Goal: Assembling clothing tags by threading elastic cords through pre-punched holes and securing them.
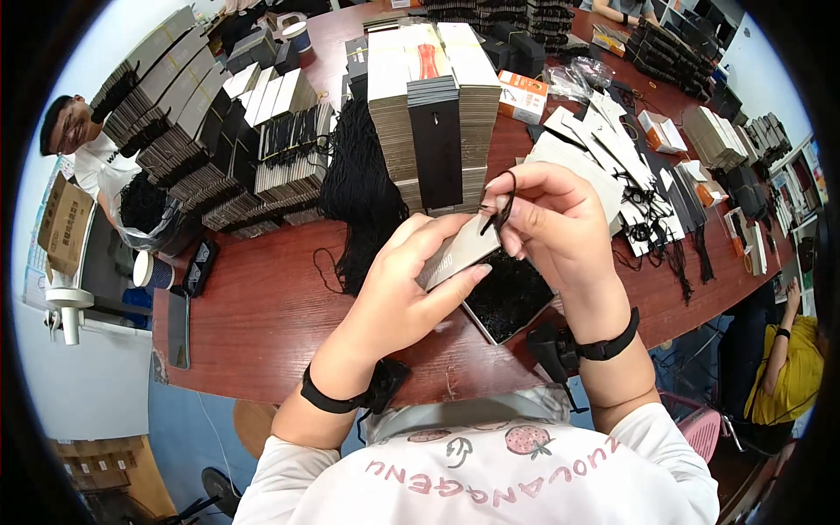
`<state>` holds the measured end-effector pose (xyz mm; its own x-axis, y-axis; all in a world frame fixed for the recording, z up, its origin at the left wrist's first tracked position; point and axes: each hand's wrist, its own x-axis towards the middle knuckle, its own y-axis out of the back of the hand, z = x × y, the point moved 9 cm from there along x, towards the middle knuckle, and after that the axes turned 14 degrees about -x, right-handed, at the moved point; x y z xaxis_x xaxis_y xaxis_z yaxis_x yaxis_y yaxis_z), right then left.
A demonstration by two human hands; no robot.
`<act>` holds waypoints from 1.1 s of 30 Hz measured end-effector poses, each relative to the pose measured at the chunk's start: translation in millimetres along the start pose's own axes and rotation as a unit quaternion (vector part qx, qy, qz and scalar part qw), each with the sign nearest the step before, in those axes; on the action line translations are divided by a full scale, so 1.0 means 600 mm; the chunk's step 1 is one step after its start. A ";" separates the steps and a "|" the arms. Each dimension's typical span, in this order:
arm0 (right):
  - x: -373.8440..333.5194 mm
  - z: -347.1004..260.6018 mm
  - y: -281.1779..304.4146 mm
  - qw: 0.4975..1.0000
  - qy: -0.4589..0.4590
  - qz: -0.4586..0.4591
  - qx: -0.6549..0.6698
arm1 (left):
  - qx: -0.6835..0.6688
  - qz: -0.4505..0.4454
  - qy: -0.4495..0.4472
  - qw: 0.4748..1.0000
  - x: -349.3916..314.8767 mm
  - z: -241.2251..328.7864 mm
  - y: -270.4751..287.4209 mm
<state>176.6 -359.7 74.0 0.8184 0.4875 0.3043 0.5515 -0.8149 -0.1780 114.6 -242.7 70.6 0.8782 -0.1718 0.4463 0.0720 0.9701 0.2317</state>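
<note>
Above the red-brown wooden table (254,315), well inside its near edge, the left hand (398,280) grips a flat grey cardboard tag (471,245) with pale lettering (449,261); the right hand (560,219) pinches a thin black cord (509,194) at the tag's far end. Tall brown-edged card stacks (392,131) stand close beyond. The hands partly hide both tag and cord.

Grey card (465,248): here it is, pale capitals slanting across the face, only partly showing!
White shirt (516,486): big reddish capitals, curving across the front, upside down from here!
Cardboard box (66,223): over on the left, a run of dark characters on one side!
Orange-and-white box (523,96): pale marks, too small to read.
</note>
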 end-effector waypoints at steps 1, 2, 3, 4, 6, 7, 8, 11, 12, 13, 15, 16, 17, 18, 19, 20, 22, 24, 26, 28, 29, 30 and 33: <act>-0.001 -0.004 0.004 0.999 0.010 -0.006 0.039 | 0.000 0.000 -0.001 1.000 0.000 0.001 -0.001; -0.002 -0.008 0.007 0.999 0.012 -0.006 0.038 | -0.018 0.009 -0.002 1.000 0.000 0.002 0.001; -0.002 -0.009 0.013 0.999 -0.005 0.004 0.031 | -0.037 0.019 -0.004 0.999 0.000 0.002 0.003; -0.004 -0.007 0.016 0.999 -0.023 0.014 0.025 | -0.036 0.018 -0.003 0.999 -0.002 -0.001 0.003; -0.004 -0.004 0.020 0.999 -0.041 0.028 -0.006 | -0.109 0.029 0.021 0.993 -0.007 -0.014 0.007; -0.005 -0.003 0.022 0.998 -0.047 0.032 -0.034 | -0.110 0.026 0.022 0.993 -0.006 -0.015 0.005; -0.006 -0.002 0.025 0.996 -0.053 0.036 -0.062 | -0.081 0.032 0.018 0.996 -0.005 -0.014 0.005; -0.005 -0.009 0.025 0.998 -0.031 0.033 -0.043 | -0.083 0.056 0.015 0.995 -0.009 -0.028 0.003; -0.004 -0.007 0.023 0.998 -0.032 0.031 -0.043 | -0.114 0.073 0.016 0.991 -0.012 -0.034 0.006; -0.004 -0.012 0.025 0.997 -0.015 0.043 -0.055 | -0.116 0.074 0.017 0.990 -0.012 -0.035 0.005; -0.005 -0.013 0.023 0.996 -0.001 0.054 -0.068 | -0.077 0.061 0.017 0.995 -0.009 -0.031 0.001; -0.005 -0.007 0.011 0.997 -0.005 0.028 -0.068 | -0.078 0.063 0.018 0.995 -0.007 -0.030 0.003; -0.006 -0.002 0.001 0.998 -0.008 0.002 -0.068 | -0.021 0.054 -0.001 0.998 -0.003 -0.022 0.002; -0.008 0.005 -0.005 0.996 -0.021 -0.018 -0.088 | 0.037 0.045 -0.021 0.998 -0.001 -0.015 0.000; -0.007 0.004 -0.011 0.995 -0.021 -0.019 -0.094 | 0.041 0.023 0.005 0.999 -0.004 -0.024 -0.001; -0.006 0.000 -0.017 0.994 -0.020 -0.019 -0.101 | 0.042 0.025 0.006 0.999 -0.007 -0.028 0.001; -0.005 0.003 -0.014 0.991 -0.048 -0.023 -0.123 | 0.044 0.013 -0.003 0.999 -0.009 -0.032 -0.002; -0.004 0.002 -0.004 0.986 -0.075 -0.024 -0.147 | 0.041 0.009 -0.001 0.999 -0.010 -0.030 -0.002; 0.000 -0.024 0.018 0.960 -0.024 0.019 -0.279 | 0.040 0.005 0.002 0.999 -0.009 -0.028 -0.003; -0.001 -0.029 0.029 0.956 0.000 0.052 -0.289 | 0.022 -0.004 0.024 0.999 -0.007 -0.033 -0.006; -0.003 -0.036 0.030 0.957 0.029 0.073 -0.280 | 0.022 -0.005 0.024 0.999 -0.006 -0.032 -0.008; -0.005 -0.043 0.031 0.956 0.058 0.093 -0.271 | 0.025 -0.003 0.011 1.000 -0.004 -0.027 -0.009; -0.006 -0.035 0.025 0.988 0.053 0.074 -0.121 | -0.014 0.005 0.031 0.999 -0.006 -0.029 -0.009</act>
<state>178.3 -380.3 90.1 0.8581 0.3324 0.3913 0.3620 -0.9322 -0.0020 119.1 -244.6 52.7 0.9067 -0.1523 0.3934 0.0759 0.9762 0.2031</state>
